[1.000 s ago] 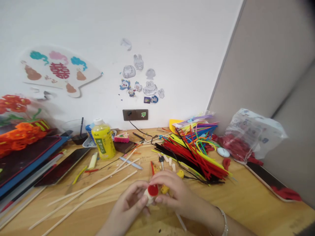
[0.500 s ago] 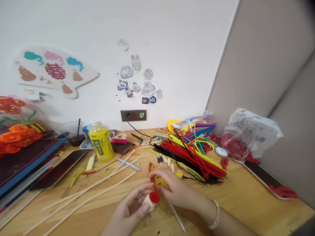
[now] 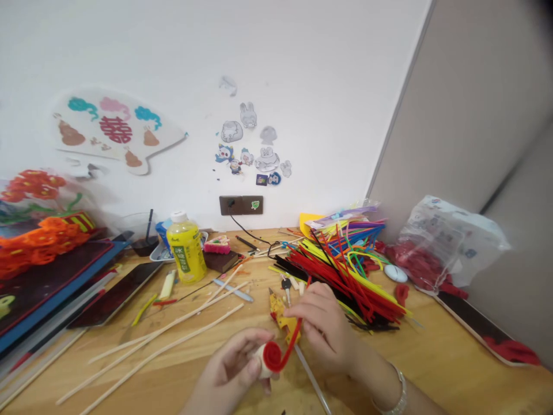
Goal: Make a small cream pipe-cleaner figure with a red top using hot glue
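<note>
My left hand grips a small pale cylinder between thumb and fingers. A red pipe cleaner is coiled in a spiral on the cylinder's end. Its loose tail runs up and right into my right hand, whose fingers are closed on it. Just behind, the yellow glue gun lies on the table, partly covered by my right hand. A clear glue stick extends from it toward the front edge.
A heap of coloured pipe cleaners lies at back right, beside a plastic bag. Thin wooden sticks, a yellow drink bottle and a dark tablet are on the left. A key rests behind the glue gun.
My right hand has moved up and right, drawing the pipe cleaner's tail out straight from the coil. More of the glue gun shows. The view has shifted slightly left.
</note>
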`<action>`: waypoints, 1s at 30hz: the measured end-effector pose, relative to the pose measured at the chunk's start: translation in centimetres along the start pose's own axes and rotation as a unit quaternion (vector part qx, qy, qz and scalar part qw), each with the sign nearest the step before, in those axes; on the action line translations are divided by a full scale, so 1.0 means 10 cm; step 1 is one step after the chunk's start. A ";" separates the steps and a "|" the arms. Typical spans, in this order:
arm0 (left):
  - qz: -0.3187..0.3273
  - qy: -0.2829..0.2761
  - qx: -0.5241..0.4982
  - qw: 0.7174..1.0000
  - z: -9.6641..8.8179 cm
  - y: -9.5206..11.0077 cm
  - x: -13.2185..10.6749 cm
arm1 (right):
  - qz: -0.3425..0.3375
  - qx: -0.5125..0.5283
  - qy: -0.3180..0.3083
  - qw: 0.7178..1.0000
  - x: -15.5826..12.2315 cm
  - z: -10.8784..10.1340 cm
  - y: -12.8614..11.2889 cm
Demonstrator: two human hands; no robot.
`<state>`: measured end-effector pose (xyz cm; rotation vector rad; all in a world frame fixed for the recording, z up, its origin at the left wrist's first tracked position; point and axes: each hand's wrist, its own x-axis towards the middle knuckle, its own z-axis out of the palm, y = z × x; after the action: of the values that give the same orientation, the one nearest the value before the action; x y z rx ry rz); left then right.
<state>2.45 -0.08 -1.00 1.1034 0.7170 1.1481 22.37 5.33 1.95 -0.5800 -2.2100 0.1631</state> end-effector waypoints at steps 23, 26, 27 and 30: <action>-0.046 0.036 -0.015 0.998 0.06 -0.01 0.06 | 0.061 0.143 0.038 0.987 -0.11 0.33 -0.17; -0.051 0.037 -0.015 0.998 0.06 -0.02 0.06 | 0.036 0.110 0.023 0.993 -0.11 0.31 -0.19; -0.052 0.038 -0.013 0.998 0.06 -0.02 0.06 | 0.026 0.099 0.022 0.995 -0.11 0.31 -0.20; -0.054 0.043 -0.009 0.998 0.07 -0.01 0.05 | 0.001 0.074 0.027 0.997 -0.11 0.30 -0.20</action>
<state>3.28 0.17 -0.83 0.9934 0.8210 1.1125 19.97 3.26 -0.15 -0.4982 -2.1237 0.3068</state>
